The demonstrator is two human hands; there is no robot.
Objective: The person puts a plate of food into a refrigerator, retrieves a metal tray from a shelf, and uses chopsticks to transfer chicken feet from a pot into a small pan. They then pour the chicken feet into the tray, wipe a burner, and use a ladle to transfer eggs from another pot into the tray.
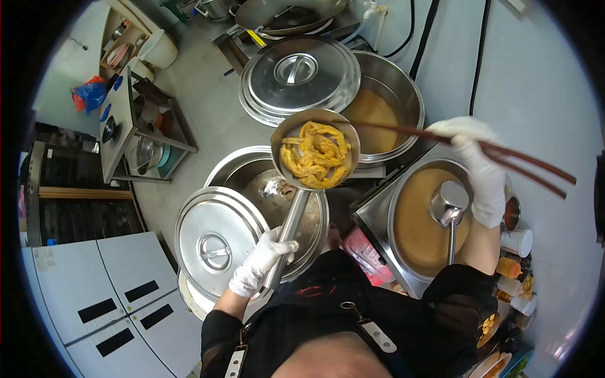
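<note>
My left hand (268, 255), in a white glove, is wrapped round the metal handle of a ladle (277, 142). Yellow-brown strips of food (315, 154) lie in the ladle's bowl, above the gap between the pots. My right hand (476, 157), also gloved, grips long brown chopsticks (523, 166); their tips reach left toward the ladle's rim, and whether they touch the food cannot be seen. Beneath my right hand stands a pot of brown broth (416, 233) with a metal dipper (449, 201) in it.
A half-lidded pot (409, 94) of broth stands at the back, its lid (252, 82) to the left. Another lid (189, 220) overlaps an open pot (220, 173) at left. A wok (296, 28) sits farther back. Jars and bowls (517, 242) line the right side.
</note>
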